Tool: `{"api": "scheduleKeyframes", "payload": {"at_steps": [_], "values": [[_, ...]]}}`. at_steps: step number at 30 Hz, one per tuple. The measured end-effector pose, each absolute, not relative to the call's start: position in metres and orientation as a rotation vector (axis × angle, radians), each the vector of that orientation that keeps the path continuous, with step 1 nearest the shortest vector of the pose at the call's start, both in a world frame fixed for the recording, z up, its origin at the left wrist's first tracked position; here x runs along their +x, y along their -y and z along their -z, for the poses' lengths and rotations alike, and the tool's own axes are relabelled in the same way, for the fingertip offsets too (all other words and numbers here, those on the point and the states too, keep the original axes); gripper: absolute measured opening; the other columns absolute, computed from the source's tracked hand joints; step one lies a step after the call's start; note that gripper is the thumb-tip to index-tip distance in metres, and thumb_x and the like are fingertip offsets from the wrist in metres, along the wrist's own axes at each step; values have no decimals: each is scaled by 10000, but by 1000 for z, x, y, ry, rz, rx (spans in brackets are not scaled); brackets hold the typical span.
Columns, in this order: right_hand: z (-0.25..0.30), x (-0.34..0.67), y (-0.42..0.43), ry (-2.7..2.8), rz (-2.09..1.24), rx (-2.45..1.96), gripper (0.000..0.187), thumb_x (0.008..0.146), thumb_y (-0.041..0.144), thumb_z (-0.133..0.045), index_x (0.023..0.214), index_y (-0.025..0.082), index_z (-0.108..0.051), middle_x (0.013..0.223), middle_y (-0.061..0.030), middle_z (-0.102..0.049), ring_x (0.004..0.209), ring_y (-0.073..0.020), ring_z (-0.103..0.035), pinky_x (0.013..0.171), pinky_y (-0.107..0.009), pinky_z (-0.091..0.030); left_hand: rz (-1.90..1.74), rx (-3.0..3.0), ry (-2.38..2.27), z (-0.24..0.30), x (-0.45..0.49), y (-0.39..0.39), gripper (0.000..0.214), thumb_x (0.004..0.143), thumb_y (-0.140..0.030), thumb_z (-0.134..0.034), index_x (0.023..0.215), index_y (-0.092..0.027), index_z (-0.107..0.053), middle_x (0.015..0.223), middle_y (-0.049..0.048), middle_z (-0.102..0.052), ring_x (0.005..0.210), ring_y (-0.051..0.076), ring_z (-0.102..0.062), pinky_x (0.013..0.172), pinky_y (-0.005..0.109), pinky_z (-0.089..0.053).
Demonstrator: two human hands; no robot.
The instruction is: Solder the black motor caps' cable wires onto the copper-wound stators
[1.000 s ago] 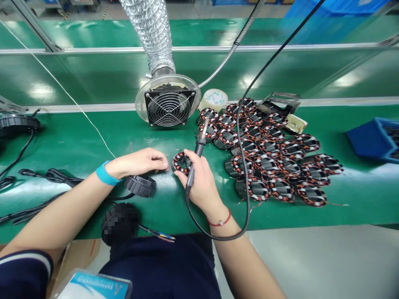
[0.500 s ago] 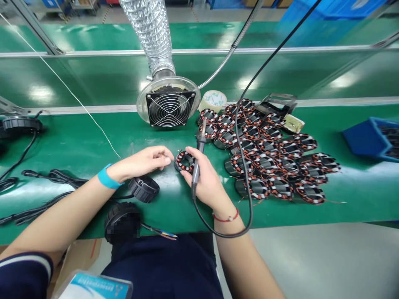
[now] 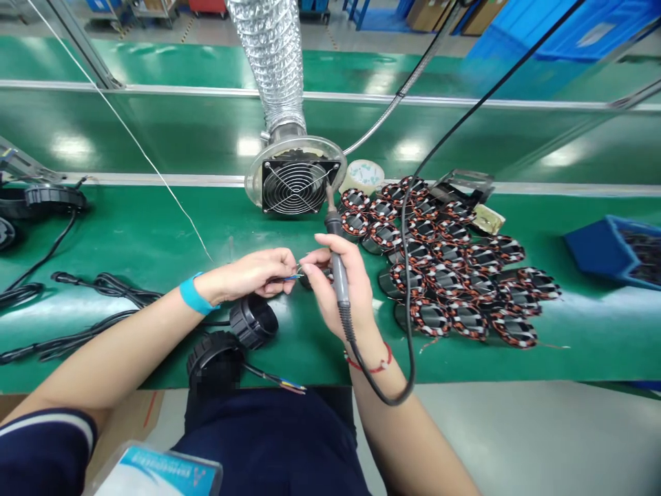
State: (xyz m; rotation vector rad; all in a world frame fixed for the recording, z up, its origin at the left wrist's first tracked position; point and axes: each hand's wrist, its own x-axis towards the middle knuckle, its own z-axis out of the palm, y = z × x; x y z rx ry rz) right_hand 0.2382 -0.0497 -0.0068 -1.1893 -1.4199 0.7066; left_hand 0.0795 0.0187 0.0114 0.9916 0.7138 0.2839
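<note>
My left hand point(image 3: 258, 273) is closed in a pinch on a thin blue wire point(image 3: 293, 277), whose end points right. A grey soldering iron point(image 3: 340, 277) lies in my right hand point(image 3: 356, 296), its tip up and away from me. The right thumb and forefinger meet close to the wire end. Under these fingers a copper-wound stator point(image 3: 308, 281) is mostly hidden. Below my left wrist a black ring-shaped housing point(image 3: 254, 322) sits on the bench. Nearer my body is a ribbed black cap point(image 3: 214, 348), with several coloured wire ends point(image 3: 284, 382) beside it.
Several stators point(image 3: 447, 279) stand grouped at right, below a tape roll point(image 3: 363, 176). A fume extractor fan point(image 3: 297, 187) hangs ahead. The iron's cable point(image 3: 407, 275) loops past my right wrist. Black cables point(image 3: 118, 289) lie left; a blue bin point(image 3: 602, 251) is far right.
My left hand has closed on the blue wire and moved right, up to my right fingers. The right hand has shifted off the stator's side, now covering most of it. The view has shifted slightly.
</note>
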Motion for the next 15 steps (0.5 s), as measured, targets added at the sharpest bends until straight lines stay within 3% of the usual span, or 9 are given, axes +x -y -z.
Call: {"api": "scheduleKeyframes", "payload": {"at_steps": [8,15], "values": [[15,242,55,1281,-747,-1171,374,881,204,-627,1222,279,-493,865,29,-659,779,-138,-650,757,-318,-562,-388,959,-780,-9,81,-17,170,768,-218,-681,759,-133,-534,642,5,-622,466,68,-552,464,176,-454],[17,246,61,1284,-711,-1233,344,883,218,-609,1202,261,-488,838,23,-656,751,-149,-660,752,-343,-572,-386,971,-828,-10,80,-18,166,781,-218,-703,753,-124,-569,652,13,-635,496,85,-592,499,196,-495]]}}
